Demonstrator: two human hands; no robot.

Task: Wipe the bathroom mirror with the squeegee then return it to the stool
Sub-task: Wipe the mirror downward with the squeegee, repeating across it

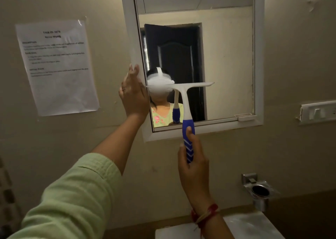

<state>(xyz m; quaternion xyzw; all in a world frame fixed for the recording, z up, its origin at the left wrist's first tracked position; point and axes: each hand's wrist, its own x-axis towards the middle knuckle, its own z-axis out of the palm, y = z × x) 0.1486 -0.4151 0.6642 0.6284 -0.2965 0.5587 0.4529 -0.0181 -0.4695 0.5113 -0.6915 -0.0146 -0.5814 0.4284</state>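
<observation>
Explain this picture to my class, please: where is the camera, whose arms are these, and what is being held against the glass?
There is no machine here. The single picture comes from a camera worn on a person's head, so both arms reaching forward are that person's own. The right hand grips the blue handle of a squeegee, whose white blade lies across the mirror. The left hand rests flat on the mirror's white frame at its left edge, seemingly steadying it. On the wall to the left is a taped printed sheet; to the right, a switch plate and a metal holder. The stool is not in view.

Bathroom: wall mirror (227, 65), washbasin (254, 226).
</observation>
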